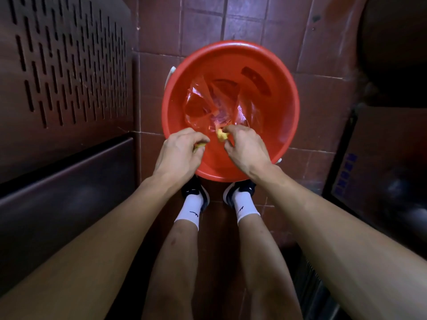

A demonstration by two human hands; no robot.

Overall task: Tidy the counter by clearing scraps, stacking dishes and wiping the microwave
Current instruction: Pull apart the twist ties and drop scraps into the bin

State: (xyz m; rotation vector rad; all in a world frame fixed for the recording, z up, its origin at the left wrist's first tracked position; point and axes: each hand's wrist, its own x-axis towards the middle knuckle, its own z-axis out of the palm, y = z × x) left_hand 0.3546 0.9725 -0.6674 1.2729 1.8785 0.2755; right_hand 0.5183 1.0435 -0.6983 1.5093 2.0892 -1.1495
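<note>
A red plastic bucket (231, 56) stands on the tiled floor in front of my feet, with crumpled clear plastic (217, 105) lying inside it. Both hands hover over its near rim. My left hand (178, 153) has curled fingers that pinch a small yellow scrap (199, 145), mostly hidden under the fingers. My right hand (245, 144) pinches another yellow scrap (222, 135) between thumb and fingertips, above the bucket's inside.
A dark metal cabinet with slotted vents (67, 72) fills the left side. Dark boxes and a unit (381, 167) stand at the right. A large dark round vessel (397, 35) sits at the top right. Red-brown floor tiles (203, 21) lie beyond the bucket.
</note>
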